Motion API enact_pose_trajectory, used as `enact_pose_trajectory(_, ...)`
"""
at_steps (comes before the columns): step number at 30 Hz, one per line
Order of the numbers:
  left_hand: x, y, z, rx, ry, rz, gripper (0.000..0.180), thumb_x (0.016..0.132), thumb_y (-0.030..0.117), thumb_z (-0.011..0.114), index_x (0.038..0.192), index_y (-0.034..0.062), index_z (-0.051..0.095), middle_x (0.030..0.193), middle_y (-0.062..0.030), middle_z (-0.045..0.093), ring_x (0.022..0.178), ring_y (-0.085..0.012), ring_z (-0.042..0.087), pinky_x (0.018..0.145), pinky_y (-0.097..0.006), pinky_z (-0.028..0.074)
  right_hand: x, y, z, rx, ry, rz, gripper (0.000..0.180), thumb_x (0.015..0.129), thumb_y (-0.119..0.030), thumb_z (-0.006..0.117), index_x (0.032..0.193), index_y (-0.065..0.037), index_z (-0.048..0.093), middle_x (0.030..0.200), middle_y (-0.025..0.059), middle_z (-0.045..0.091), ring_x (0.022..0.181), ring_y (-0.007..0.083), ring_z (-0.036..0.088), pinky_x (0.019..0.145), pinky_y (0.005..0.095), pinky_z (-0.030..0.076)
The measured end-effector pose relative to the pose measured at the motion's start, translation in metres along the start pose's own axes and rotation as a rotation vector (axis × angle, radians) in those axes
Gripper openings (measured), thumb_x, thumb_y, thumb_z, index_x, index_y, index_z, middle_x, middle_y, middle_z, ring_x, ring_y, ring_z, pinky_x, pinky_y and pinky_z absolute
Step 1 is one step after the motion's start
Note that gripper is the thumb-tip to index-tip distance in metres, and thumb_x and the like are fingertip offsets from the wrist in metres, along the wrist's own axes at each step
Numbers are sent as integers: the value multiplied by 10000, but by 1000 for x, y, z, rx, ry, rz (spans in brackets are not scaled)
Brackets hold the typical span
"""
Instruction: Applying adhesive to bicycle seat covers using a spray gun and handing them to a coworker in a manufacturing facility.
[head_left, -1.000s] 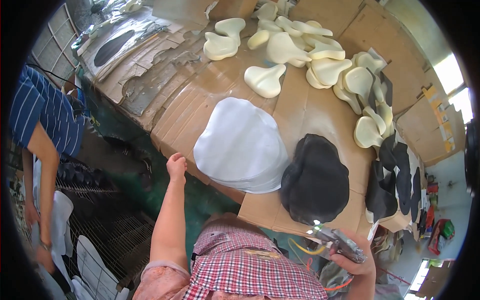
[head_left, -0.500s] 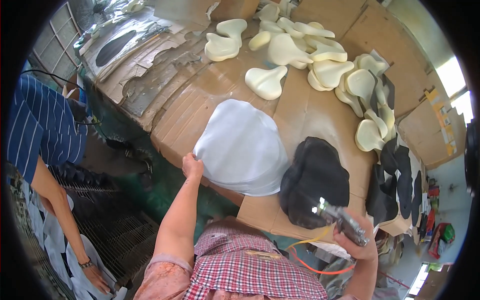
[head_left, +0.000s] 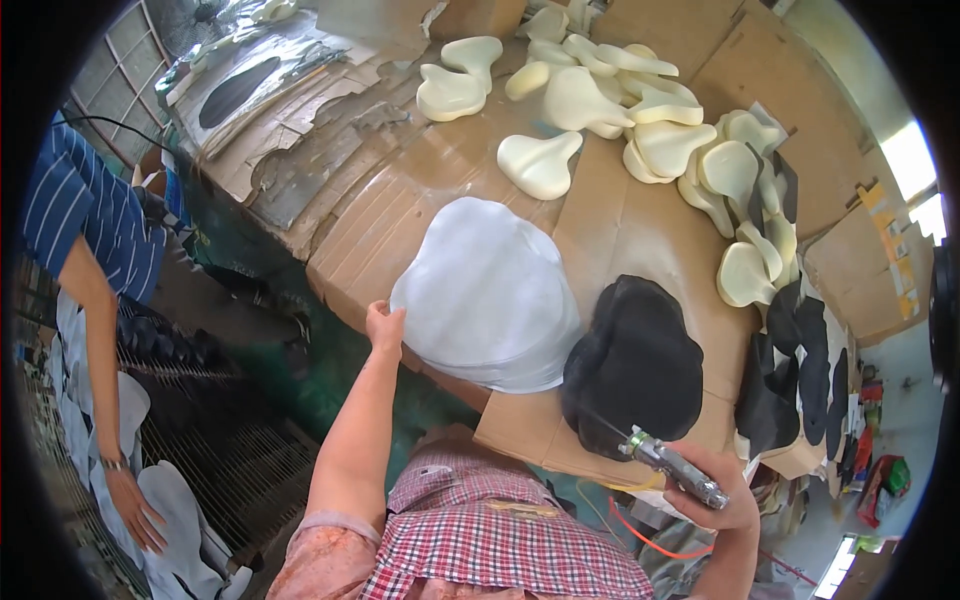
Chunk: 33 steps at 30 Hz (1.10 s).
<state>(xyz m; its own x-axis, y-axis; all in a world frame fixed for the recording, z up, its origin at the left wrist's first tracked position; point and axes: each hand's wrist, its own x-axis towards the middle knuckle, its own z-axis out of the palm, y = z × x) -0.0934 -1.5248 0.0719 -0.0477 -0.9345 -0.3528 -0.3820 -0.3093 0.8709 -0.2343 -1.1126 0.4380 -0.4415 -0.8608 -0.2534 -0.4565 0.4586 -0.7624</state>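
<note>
My left hand (head_left: 385, 328) pinches the left edge of a stack of smooth white cover pieces (head_left: 485, 300), which lies on the cardboard-covered table. In my right hand (head_left: 718, 492) is a metal spray gun (head_left: 672, 464), its nozzle pointing left over the near edge of a stack of black cover pieces (head_left: 635, 350). A faint streak shows in front of the nozzle. The black stack lies just right of the white one. An orange hose (head_left: 655, 545) and a thin yellow one hang below the gun.
Cream foam bicycle saddle pads (head_left: 575, 100) are heaped along the far right of the table (head_left: 380, 220). Black pieces (head_left: 770, 400) hang over its right edge. At the left, a person in a striped shirt (head_left: 110, 210) reaches to white pieces (head_left: 175, 510) on a wire rack (head_left: 225, 430).
The spray gun in my right hand has come lower and nearer to me, with its nozzle turned more to the left. The other person's hand has shifted up and left over the white pieces.
</note>
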Motion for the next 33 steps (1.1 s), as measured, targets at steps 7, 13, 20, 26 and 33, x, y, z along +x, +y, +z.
enact_pose_trajectory(7, -19, 1, -4, -137, -211, -82, 382, 725, -11, 620, 1105, 5, 580, 905, -67, 617, 756, -169, 586, 604, -315, 470, 28, -3, 25, 456, 340, -15, 535, 764, 37, 642, 1272, 24, 476, 947, 83, 605, 809, 111, 567, 708, 232, 466)
enact_pose_trajectory(13, -21, 9, -4, -214, -305, -139, 396, 772, -28, 565, 1159, 50, 563, 950, -42, 610, 762, -166, 583, 565, -314, 450, -6, -4, 28, 194, 78, -39, 504, 714, -42, 704, 1193, 6, 556, 848, 51, 637, 733, 109, 597, 654, 240, 468)
enact_pose_trajectory(20, -26, 10, -7, -334, -308, -198, 403, 778, -34, 563, 1172, 51, 554, 971, -43, 609, 802, -175, 593, 591, -313, 460, -33, 9, 22, 340, 77, 79, 510, 727, -20, 689, 1214, 12, 543, 886, 62, 630, 761, 93, 580, 660, 226, 460)
enact_pose_trajectory(26, -40, 36, -5, -461, -384, -150, 421, 796, -52, 542, 1202, 58, 537, 998, -50, 610, 855, -191, 604, 686, -342, 505, -12, 6, 36, 561, 409, 33, 572, 753, 30, 645, 1282, 58, 431, 913, 105, 602, 807, 150, 589, 724, 269, 493)
enact_pose_trajectory(33, -64, 161, -73, -1147, -440, 4, 396, 817, -36, 512, 1211, 2, 508, 1149, -107, 582, 1042, -261, 581, 907, -397, 482, -30, -2, 30, 521, 336, 44, 568, 736, -81, 698, 1240, 60, 475, 880, 83, 607, 764, 138, 591, 729, 271, 489)
